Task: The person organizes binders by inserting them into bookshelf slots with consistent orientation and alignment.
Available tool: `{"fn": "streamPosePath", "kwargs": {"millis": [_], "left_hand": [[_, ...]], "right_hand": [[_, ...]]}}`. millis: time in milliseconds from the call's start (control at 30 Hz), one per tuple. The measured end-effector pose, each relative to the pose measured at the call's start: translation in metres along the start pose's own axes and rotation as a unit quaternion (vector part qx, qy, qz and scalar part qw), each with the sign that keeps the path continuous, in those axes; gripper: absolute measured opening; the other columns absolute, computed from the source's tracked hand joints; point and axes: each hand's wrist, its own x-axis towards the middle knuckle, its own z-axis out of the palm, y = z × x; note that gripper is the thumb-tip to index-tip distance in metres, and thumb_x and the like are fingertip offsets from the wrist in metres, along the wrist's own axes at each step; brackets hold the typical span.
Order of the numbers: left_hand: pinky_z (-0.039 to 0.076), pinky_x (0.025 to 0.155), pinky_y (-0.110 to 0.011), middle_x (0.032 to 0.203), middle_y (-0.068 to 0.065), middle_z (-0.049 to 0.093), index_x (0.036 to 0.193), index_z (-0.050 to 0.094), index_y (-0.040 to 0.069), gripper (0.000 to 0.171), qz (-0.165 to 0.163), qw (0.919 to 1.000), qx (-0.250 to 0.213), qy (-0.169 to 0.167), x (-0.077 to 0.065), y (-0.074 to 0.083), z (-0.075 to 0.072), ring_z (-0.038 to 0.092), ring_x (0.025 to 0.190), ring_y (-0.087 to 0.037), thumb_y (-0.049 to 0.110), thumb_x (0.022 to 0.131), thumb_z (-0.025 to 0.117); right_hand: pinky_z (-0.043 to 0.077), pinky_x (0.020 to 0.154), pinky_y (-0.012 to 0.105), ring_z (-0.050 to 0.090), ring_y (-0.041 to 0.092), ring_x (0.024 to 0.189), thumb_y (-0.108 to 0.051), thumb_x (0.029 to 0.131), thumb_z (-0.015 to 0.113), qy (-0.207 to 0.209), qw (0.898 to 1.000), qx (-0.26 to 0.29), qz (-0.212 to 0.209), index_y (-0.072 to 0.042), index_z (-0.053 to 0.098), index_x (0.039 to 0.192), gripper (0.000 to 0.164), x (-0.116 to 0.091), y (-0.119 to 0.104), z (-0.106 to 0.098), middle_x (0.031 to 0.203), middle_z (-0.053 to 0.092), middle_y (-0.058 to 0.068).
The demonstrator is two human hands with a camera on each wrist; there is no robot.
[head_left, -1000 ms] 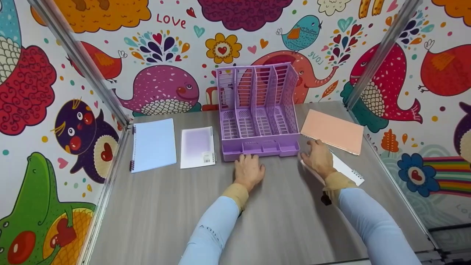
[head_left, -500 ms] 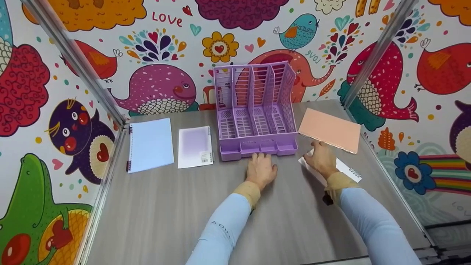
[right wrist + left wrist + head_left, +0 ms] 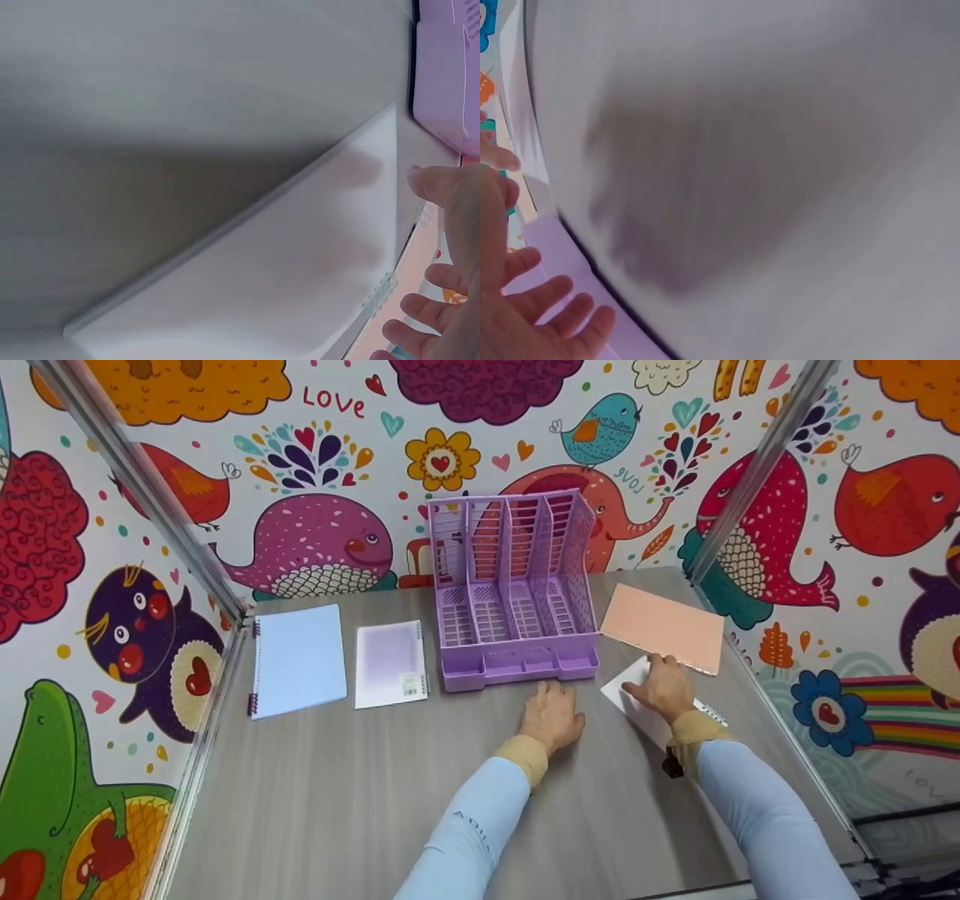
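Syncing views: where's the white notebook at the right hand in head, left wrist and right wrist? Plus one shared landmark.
Head: white notebook right of centre, partly hidden by the right hand.
Left wrist: pale strip along the left edge, upper half.
Right wrist: large, lower middle, running off the bottom edge.
Landmark: purple organizer, centre in head, lower left in left wrist, upper right in right wrist.

Bright, even light fills the head view, with a soft shadow left of the right sleeve [image 3: 757, 802]. Both wrist views are dimmer, broad blurred shadows darkening the grey table [image 3: 840, 285].
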Motion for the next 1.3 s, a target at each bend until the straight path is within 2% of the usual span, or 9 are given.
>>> {"fn": "streamPosePath", "kwargs": {"millis": [200,333,533,700,800,867,933,1100,1300], "left_hand": [[0.065,0.102,-0.042,0.142,-0.008,0.075,0.142,0.073,0.015,0.052,0.013,0.9987,-0.001,-0.050,-0.005,0.008,0.005,0.065,0.136,-0.027,0.050,0.105,0.068],[0.064,0.103,-0.043,0.143,-0.006,0.074,0.144,0.071,0.017,0.055,0.029,0.9975,0.008,-0.064,-0.007,0.014,0.009,0.064,0.135,-0.026,0.054,0.104,0.068],[0.062,0.104,-0.039,0.141,-0.002,0.073,0.146,0.069,0.022,0.057,0.050,0.9942,0.040,-0.087,-0.004,0.028,0.012,0.062,0.133,-0.022,0.062,0.104,0.065],[0.059,0.108,-0.040,0.144,0.001,0.071,0.146,0.068,0.026,0.059,0.075,0.9899,0.055,-0.107,-0.001,0.041,0.014,0.061,0.134,-0.020,0.067,0.103,0.064],[0.058,0.112,-0.041,0.148,0.002,0.069,0.146,0.067,0.028,0.060,0.086,0.9878,0.054,-0.117,0.001,0.046,0.016,0.061,0.137,-0.019,0.069,0.102,0.064],[0.057,0.113,-0.041,0.150,0.002,0.068,0.147,0.067,0.029,0.061,0.089,0.9874,0.051,-0.120,0.002,0.049,0.017,0.061,0.138,-0.019,0.069,0.102,0.065],[0.057,0.114,-0.041,0.152,0.002,0.066,0.149,0.066,0.030,0.062,0.091,0.9864,0.052,-0.126,0.003,0.051,0.018,0.061,0.139,-0.019,0.070,0.102,0.064],[0.057,0.116,-0.041,0.161,0.002,0.062,0.156,0.061,0.034,0.067,0.092,0.9850,0.056,-0.135,0.006,0.058,0.023,0.060,0.144,-0.019,0.072,0.101,0.064],[0.053,0.123,-0.044,0.176,0.000,0.048,0.169,0.048,0.039,0.078,0.093,0.9829,0.051,-0.151,0.002,0.064,0.027,0.051,0.160,-0.022,0.075,0.101,0.061]], "right_hand": [[0.047,0.123,0.073,0.053,0.059,0.142,-0.055,0.095,0.082,-0.052,0.998,-0.006,0.032,0.009,0.044,0.161,0.099,0.001,0.010,0.004,0.155,0.051,0.041],[0.045,0.123,0.074,0.051,0.060,0.143,-0.059,0.093,0.084,-0.078,0.996,-0.004,0.046,0.010,0.040,0.163,0.108,0.002,0.017,0.004,0.157,0.048,0.043],[0.029,0.132,0.079,0.037,0.063,0.156,-0.067,0.091,0.084,-0.121,0.989,0.016,0.079,0.006,0.021,0.174,0.126,0.000,0.031,0.002,0.173,0.028,0.045],[0.021,0.137,0.076,0.027,0.061,0.164,-0.063,0.093,0.085,-0.132,0.985,0.054,0.092,-0.001,0.006,0.179,0.132,-0.017,0.031,-0.013,0.182,0.010,0.040],[0.021,0.138,0.072,0.028,0.061,0.163,-0.061,0.092,0.087,-0.134,0.983,0.078,0.101,-0.001,0.002,0.179,0.136,-0.026,0.025,-0.024,0.183,0.009,0.039],[0.022,0.138,0.071,0.031,0.061,0.160,-0.061,0.092,0.087,-0.136,0.982,0.081,0.105,0.002,0.002,0.178,0.136,-0.027,0.023,-0.028,0.181,0.011,0.040],[0.033,0.137,0.067,0.043,0.058,0.151,-0.063,0.094,0.085,-0.137,0.984,0.057,0.102,0.007,0.009,0.176,0.131,-0.025,0.021,-0.026,0.178,0.021,0.042],[0.054,0.117,0.058,0.057,0.047,0.125,-0.066,0.095,0.082,-0.134,0.986,0.016,0.097,0.017,0.028,0.166,0.122,-0.020,0.018,-0.026,0.162,0.041,0.044],[0.039,0.132,0.068,0.045,0.059,0.150,-0.067,0.091,0.086,-0.157,0.978,0.047,0.131,0.017,0.021,0.170,0.133,-0.019,0.002,-0.046,0.176,0.016,0.048]]}}
